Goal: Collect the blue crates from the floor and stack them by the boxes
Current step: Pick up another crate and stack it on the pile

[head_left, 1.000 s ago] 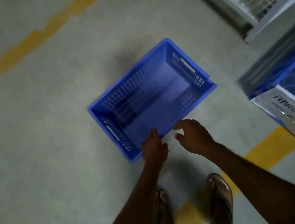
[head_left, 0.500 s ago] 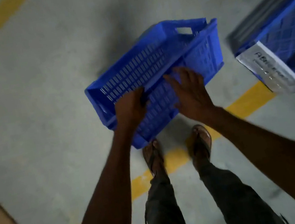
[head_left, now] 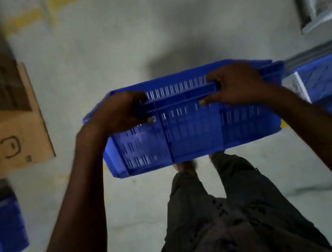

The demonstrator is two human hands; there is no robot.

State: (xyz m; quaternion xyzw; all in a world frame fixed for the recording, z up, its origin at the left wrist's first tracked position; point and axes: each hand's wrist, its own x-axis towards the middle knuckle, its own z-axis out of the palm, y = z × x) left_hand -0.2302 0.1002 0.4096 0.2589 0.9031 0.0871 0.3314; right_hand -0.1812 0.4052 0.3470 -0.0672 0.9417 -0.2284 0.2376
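A blue crate (head_left: 190, 121) is held clear of the floor, both hands (head_left: 119, 114) clamped on its near rim; its long axis runs left-right, cardboard boxes (head_left: 4, 122) lying leftward.

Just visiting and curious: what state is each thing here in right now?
Held blue crate: lifted off the floor, tilted, empty.
Left hand: fingers closed over its rim.
Right hand: fingers closed over its rim.
Cardboard box: on the floor, left.
Blue crate at left edge: blurred, state unclear.
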